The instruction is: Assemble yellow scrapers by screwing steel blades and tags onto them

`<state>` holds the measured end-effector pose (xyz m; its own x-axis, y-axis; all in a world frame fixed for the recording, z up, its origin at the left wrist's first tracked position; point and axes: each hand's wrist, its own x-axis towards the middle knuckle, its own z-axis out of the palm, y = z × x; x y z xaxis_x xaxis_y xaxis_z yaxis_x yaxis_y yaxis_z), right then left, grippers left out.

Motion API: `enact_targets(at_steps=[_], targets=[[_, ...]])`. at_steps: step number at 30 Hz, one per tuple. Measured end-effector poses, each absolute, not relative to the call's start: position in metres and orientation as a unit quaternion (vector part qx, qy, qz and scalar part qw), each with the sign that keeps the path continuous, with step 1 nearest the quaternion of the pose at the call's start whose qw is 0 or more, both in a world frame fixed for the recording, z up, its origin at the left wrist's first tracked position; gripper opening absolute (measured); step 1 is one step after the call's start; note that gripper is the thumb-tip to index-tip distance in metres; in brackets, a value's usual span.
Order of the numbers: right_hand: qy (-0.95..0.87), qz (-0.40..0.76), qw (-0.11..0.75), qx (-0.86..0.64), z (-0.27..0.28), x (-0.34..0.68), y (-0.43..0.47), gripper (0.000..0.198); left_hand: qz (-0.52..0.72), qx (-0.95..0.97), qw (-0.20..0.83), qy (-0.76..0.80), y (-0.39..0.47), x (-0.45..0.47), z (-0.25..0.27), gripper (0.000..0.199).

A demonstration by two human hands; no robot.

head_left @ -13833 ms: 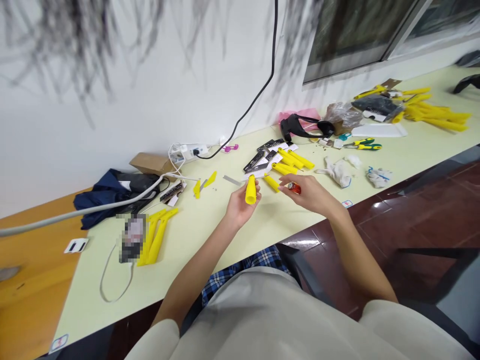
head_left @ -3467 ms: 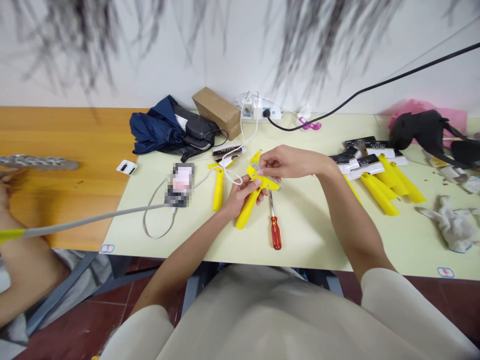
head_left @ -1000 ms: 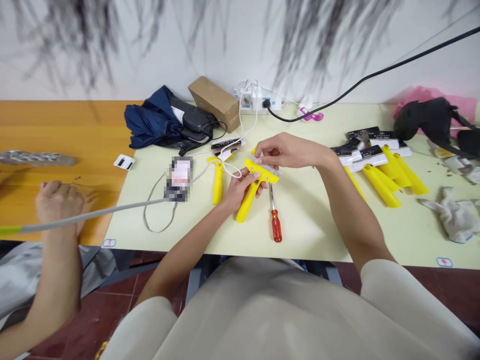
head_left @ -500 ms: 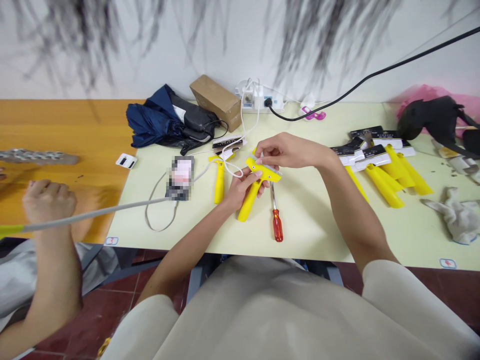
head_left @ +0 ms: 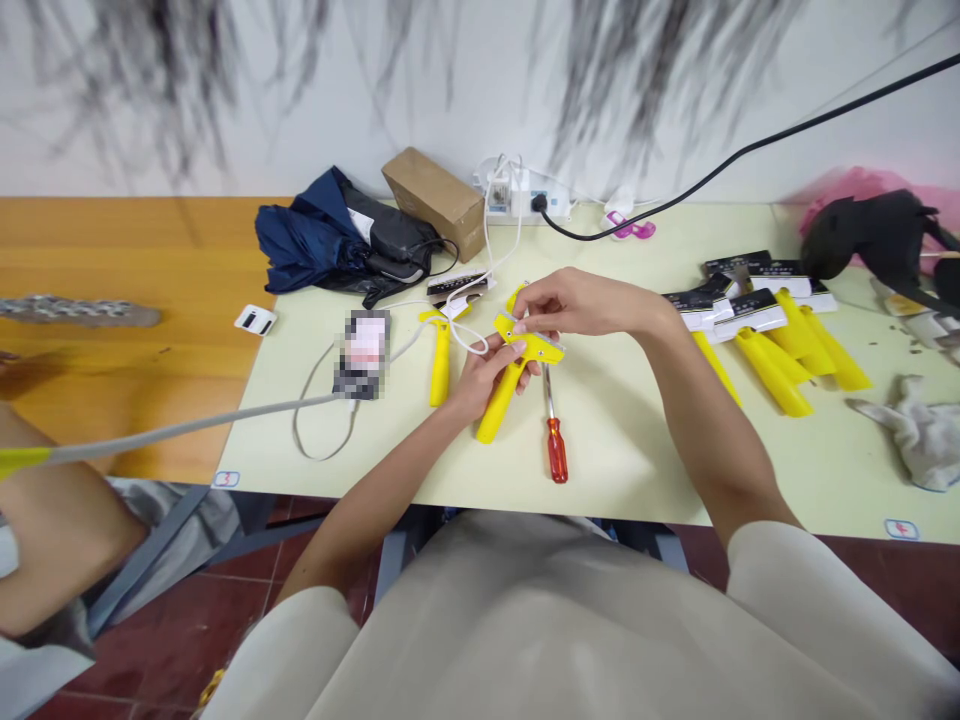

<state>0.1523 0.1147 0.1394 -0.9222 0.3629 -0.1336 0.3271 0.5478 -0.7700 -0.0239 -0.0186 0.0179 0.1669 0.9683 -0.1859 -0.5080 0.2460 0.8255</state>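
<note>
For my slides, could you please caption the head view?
Left hand holding a yellow scraper, right hand at its head, a red-handled screwdriver lying nearby.

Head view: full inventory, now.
Tables: 2, pale green centre, orange left
Scraper: 1, yellow, centre, held
Screwdriver: 1, red handle, front centre
T-shaped tool: 1, yellow, left of scraper
Blurred device: 1, pink and black, left
Slab: 1, white, left
Fabric bundle: 1, navy, rear left
Box: 1, brown, rear centre
Power strip: 1, white, rear centre
Cables: several, black, white, grey, rear and left
Carded packages: several, black and white, mostly right
Handles: several, yellow, right
Strapped gear: 1, black, right
Plastic sheet: 1, pink, rear right
Cloth: 1, white, right
Studded strip: 1, grey, far left
Co-worker's arm: 1, left edge
Left hand: 1, holding scraper
Right hand: 1, on scraper's head
</note>
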Motion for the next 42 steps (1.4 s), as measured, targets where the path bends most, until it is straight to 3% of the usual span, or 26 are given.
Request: enact_targets(at_steps=[15, 24, 29, 34, 39, 42], targets=[[-0.895, 0.388, 0.072, -0.207, 0.13, 0.147, 0.116, 0.028, 0.545, 0.285, 0.693, 0.376, -0.017, -0.024, 0.021, 0.043], [-0.897, 0.356, 0.102, -0.243, 0.129, 0.154, 0.122, 0.017, 0.586, 0.278, 0.651, 0.395, -0.013, -0.03, 0.029, 0.043], [-0.904, 0.242, -0.021, -0.352, 0.113, 0.166, 0.142, 0.004, 0.619, 0.252, 0.633, 0.39, -0.006, -0.038, 0.033, 0.044], [-0.86, 0.24, -0.157, -0.422, 0.096, 0.168, 0.154, 0.011, 0.633, 0.235, 0.631, 0.382, -0.003, -0.044, 0.036, 0.043], [-0.873, 0.316, -0.138, -0.345, 0.079, 0.172, 0.165, 0.033, 0.636, 0.227, 0.631, 0.382, -0.003, -0.046, 0.037, 0.045], [-0.884, 0.348, -0.115, -0.289, 0.067, 0.175, 0.173, 0.031, 0.63, 0.221, 0.64, 0.38, -0.003, -0.045, 0.035, 0.047]])
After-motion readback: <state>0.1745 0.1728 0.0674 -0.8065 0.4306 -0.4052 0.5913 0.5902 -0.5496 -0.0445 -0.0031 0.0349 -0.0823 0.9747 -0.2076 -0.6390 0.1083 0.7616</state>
